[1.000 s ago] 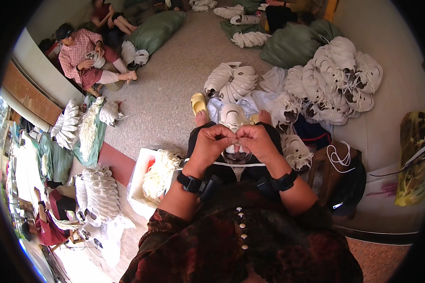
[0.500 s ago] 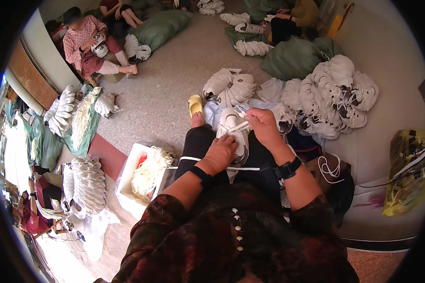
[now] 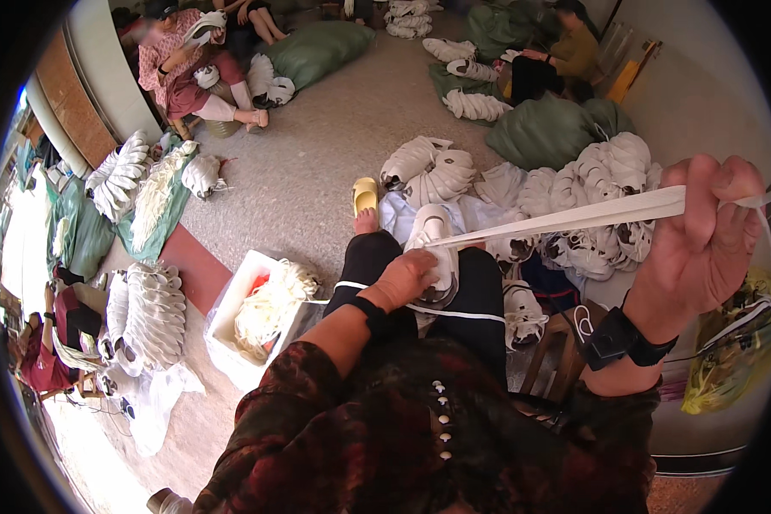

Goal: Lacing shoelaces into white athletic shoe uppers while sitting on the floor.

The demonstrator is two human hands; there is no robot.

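One white shoe (image 3: 434, 253) is being held down on the person's lap by the left hand (image 3: 407, 276). The fingers of that hand are curled and pressed against the side of the shoe. A flat white lace (image 3: 565, 218) is being pulled tight from the shoe, up and to the right. The far end of the lace is being gripped by the right hand (image 3: 702, 236), which is raised high, well away from the shoe. Its fingers are closed together around the lace. A black band (image 3: 621, 338) is being worn on the right wrist.

Beyond the shoe, a pile of white shoes (image 3: 591, 193) is lying on the floor, and a yellow slipper (image 3: 365, 195) is being worn on a foot just to the left of it. To the left of the shoe, a white box (image 3: 236, 313) full of pale laces is sitting on the floor. Far beyond the shoe, other people are sitting on the floor beside green sacks (image 3: 321, 51).
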